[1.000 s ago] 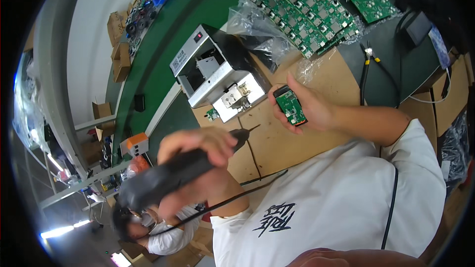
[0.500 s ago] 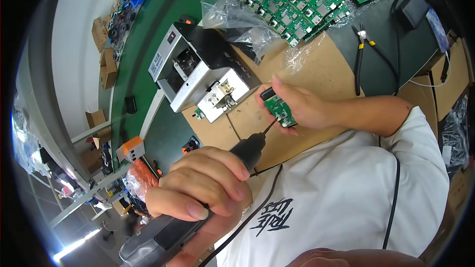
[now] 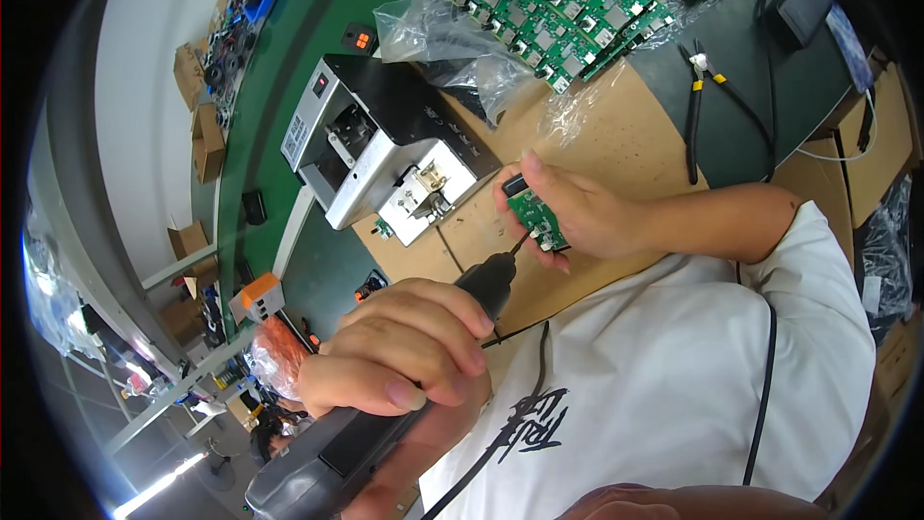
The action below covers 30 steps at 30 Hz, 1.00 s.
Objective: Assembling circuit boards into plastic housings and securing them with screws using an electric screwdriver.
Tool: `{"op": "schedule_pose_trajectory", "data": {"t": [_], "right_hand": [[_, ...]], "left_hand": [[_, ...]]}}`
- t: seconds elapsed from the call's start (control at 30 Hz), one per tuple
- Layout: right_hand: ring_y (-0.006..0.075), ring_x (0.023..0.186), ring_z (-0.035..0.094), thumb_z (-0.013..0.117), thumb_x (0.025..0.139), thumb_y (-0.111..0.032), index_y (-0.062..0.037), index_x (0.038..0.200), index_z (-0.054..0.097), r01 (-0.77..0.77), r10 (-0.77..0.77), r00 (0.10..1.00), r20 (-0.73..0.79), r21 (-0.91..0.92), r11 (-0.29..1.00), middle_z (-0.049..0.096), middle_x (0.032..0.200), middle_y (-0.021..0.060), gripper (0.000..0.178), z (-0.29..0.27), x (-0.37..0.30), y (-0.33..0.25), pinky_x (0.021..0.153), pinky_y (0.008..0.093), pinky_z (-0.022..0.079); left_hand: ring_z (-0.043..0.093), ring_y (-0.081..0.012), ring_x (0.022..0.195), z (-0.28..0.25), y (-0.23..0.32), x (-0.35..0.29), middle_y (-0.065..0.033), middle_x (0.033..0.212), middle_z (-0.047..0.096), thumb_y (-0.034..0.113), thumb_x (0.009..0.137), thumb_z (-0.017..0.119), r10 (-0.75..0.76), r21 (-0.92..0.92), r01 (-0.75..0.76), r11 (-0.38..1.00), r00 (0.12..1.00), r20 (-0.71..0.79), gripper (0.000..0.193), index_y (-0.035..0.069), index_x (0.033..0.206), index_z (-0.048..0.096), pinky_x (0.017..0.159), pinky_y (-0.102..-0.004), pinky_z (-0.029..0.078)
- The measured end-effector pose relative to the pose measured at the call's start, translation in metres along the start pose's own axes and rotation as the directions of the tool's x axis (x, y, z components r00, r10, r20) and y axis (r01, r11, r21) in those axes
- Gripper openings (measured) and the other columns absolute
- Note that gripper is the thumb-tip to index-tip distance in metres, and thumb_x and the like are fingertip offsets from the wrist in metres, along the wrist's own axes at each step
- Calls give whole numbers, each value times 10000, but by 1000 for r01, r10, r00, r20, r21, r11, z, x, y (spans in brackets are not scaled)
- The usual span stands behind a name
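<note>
My left hand (image 3: pixel 399 351) is wrapped around a dark grey electric screwdriver (image 3: pixel 332 453), its thin bit pointing up and right. In my right hand (image 3: pixel 577 212) lies a small green circuit board (image 3: pixel 539 217) with a black block (image 3: pixel 517 184) at its far end. The thumb rests over the board, and the fingers lie beneath it. The bit's tip meets the board's left edge, near its lower end; whether it sits in a screw is too small to tell. A sheet of brown cardboard (image 3: pixel 616 154) lies under the board.
A black-and-silver bench machine (image 3: pixel 385 140) stands just beyond my hands. Several green circuit board panels (image 3: pixel 539 5) lie on clear plastic wrap (image 3: pixel 452 39) at the back. Cutting pliers (image 3: pixel 701 106) with black handles rest at the right. A small circuit board (image 3: pixel 382 228) sits by the machine.
The screwdriver and my left hand have shifted slightly right. My right hand keeps its hold on the board, now a little lower against the bit. The whole view has tilted slightly.
</note>
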State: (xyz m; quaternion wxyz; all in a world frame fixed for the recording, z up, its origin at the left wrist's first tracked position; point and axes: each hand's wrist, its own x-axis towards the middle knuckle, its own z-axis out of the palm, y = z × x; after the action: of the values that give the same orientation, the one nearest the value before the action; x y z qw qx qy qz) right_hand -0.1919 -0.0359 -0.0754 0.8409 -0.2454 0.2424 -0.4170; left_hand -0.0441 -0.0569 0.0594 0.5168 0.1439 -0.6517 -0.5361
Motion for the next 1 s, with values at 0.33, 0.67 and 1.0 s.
{"op": "schedule_pose_trajectory", "data": {"t": [0.33,0.67,1.0], "right_hand": [[120,503,496,193,1011,-594,-79,1016,465,48,-48,994,-100,-8,999,493,721,43,583,2,-2,7,431,262,432],[118,456,463,212,1006,-608,-60,996,468,77,-72,966,-249,11,997,470,648,39,605,7,-7,6,404,262,379],[127,483,482,320,980,-638,-73,1040,499,-252,252,968,13,48,967,504,716,35,596,-1,1,-6,444,275,410]], "left_hand": [[526,-201,519,3,-12,-3,-56,626,516,780,781,560,18,15,-17,1000,999,-30,748,51,947,513,508,-361,449],[508,-178,481,11,-28,-15,-33,589,497,800,767,550,103,69,-94,993,985,-140,771,46,925,522,481,-347,449],[617,-252,564,-31,-18,16,-81,630,596,670,866,553,44,-208,14,978,961,274,633,46,971,528,578,-408,550]]}}
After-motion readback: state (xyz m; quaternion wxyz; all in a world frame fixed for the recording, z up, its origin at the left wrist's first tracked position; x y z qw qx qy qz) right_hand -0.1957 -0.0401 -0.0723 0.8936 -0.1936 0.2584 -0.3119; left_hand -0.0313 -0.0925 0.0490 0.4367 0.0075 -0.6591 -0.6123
